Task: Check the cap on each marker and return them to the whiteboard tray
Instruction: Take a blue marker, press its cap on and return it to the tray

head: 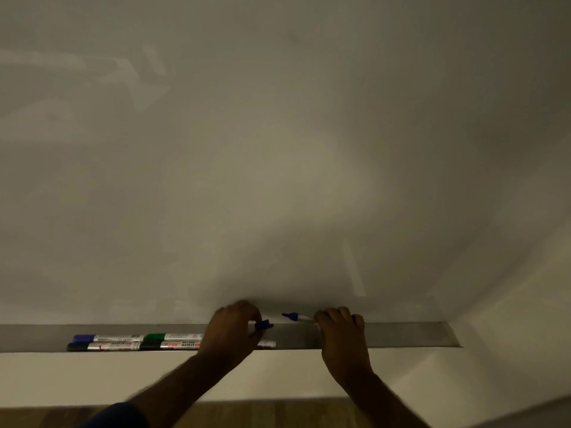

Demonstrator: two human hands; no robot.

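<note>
My right hand grips a blue marker by its white barrel, its bare blue tip pointing left. My left hand pinches the loose blue cap a short gap left of that tip. Both hands hover over the grey metal whiteboard tray. In the tray's left part lie several capped markers: a blue one, a green one, a black one and another black one partly hidden under my left hand.
The whiteboard fills the view above the tray. A white wall strip runs below the tray, with wood floor beneath. The tray ends at the right near the wall corner.
</note>
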